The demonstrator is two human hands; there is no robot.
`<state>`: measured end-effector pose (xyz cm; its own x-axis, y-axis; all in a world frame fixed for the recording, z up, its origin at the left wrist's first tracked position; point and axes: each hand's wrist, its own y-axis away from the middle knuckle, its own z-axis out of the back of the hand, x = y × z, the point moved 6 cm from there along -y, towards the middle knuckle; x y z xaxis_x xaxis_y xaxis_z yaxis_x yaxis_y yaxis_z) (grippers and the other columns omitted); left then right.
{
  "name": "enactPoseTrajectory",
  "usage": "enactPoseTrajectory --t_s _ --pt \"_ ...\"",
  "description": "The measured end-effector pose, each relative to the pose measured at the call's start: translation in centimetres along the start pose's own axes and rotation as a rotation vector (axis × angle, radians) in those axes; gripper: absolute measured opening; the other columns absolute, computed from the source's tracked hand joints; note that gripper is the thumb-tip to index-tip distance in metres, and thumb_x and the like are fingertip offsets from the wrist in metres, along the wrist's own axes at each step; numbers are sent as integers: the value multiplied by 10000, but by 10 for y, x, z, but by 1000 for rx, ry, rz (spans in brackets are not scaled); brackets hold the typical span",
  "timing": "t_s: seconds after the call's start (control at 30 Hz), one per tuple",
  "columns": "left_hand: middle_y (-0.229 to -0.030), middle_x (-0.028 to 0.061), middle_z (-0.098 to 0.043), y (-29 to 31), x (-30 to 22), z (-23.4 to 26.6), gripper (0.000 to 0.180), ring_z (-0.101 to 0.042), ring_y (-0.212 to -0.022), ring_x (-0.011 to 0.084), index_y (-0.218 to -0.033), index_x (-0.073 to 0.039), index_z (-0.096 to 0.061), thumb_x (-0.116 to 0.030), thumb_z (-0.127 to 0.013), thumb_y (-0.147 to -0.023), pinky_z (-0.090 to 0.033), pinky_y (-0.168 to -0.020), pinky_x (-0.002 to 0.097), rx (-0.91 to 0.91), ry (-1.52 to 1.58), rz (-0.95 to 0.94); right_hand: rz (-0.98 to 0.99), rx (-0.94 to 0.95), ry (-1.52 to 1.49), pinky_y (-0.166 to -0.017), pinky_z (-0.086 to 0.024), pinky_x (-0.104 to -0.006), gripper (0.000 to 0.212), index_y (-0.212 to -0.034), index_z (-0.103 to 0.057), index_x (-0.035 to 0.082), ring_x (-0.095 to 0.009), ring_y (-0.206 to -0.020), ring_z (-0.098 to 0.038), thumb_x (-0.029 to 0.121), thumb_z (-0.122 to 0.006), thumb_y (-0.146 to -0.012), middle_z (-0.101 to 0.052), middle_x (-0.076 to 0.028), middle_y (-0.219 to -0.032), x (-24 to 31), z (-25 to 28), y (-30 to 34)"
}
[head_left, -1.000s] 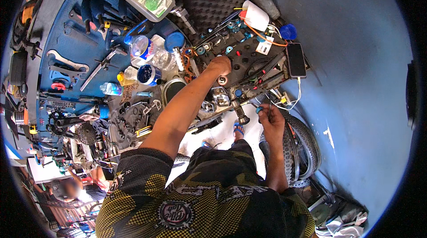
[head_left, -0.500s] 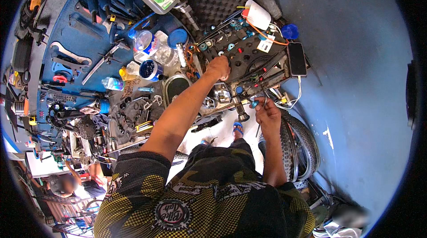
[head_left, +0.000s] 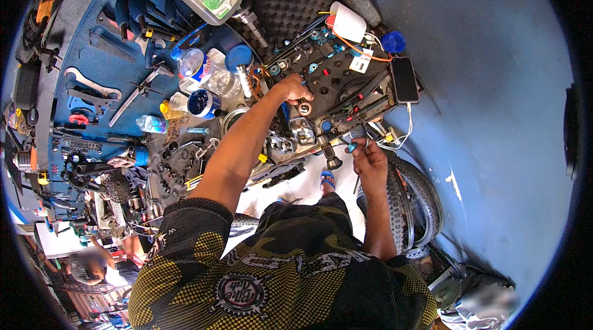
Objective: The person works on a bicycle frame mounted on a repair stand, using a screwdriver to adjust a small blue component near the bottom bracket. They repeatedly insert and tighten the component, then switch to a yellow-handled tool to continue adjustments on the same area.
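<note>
My left hand [head_left: 295, 89] reaches over the dark foam tray [head_left: 336, 71] of a tool case, its fingers bent down and closed; what they hold, if anything, is hidden. Just below its fingers is a copper-coloured ring [head_left: 304, 108] with a pale centre. My right hand [head_left: 372, 160] is raised in front of the bench edge. Its fingers pinch a small blue round part [head_left: 352, 147], and a thin rod seems to run down through the same grip. A metal cylindrical tool [head_left: 329, 152] stands left of that hand, apart from it.
Beyond the foam tray lies a phone [head_left: 404, 81] on a white cable, with a white cup [head_left: 347, 22] behind it. Bottles and a blue tub [head_left: 204, 103] stand to the left. Bicycle tyres [head_left: 420, 206] are beside my right forearm, near the blue wall [head_left: 488, 114].
My left hand has shifted slightly left and back over the tray, and the copper-coloured ring now shows beside it. My right hand keeps its grip on the blue part, nearly still.
</note>
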<state>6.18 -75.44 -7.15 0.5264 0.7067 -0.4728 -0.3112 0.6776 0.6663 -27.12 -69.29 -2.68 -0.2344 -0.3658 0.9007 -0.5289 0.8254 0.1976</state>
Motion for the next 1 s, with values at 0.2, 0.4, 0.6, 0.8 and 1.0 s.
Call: enactPoseTrajectory --t_s 0.2,0.4,0.6,0.8,1.0 --pt "-1024 193 -689 0 2 -3 445 -733 -782 280 -1025 104 -661 -265 -811 -826 -594 -561 378 -47 -25 -52 41 9 36 -490 -310 -181 210 -1195 -623 37 -2 -562 -400 72 -655 -991 -710 -37 -961 4 -2 -7" --pt "-1031 212 -693 11 2 1 399 -729 -943 268 -1115 92 -638 -216 -743 -883 -603 -736 390 -249 -233 -237 8 9 26 -546 -320 -183 213 -1178 -659 63 -2 -646 -420 79 -695 -969 -599 72 -858 7 -13 -9" --pt "-880 56 -609 84 -7 -3 101 -611 -787 179 -970 -44 -596 -108 -668 -939 -562 -714 349 222 1130 -299 44 56 102 -497 -325 -182 205 -1185 -633 54 -4 -575 -422 88 -667 -986 -718 -25 -972 3 -12 -18" --pt "-1020 77 -676 161 10 -20 110 -679 -958 239 -1081 -141 -583 -165 -634 -986 -556 -743 356 331 1623 -434 -31 122 107 -592 -360 -183 222 -1181 -660 55 -8 -685 -456 115 -706 -972 -626 62 -894 15 -39 -31" --pt "-1227 155 -700 215 61 -42 130 -691 -1087 273 -1081 -139 -625 -219 -636 -980 -577 -806 387 171 1909 -408 76 364 189 -503 -329 -188 235 -1185 -635 41 -13 -596 -437 146 -689 -982 -698 -32 -936 6 -90 -42"
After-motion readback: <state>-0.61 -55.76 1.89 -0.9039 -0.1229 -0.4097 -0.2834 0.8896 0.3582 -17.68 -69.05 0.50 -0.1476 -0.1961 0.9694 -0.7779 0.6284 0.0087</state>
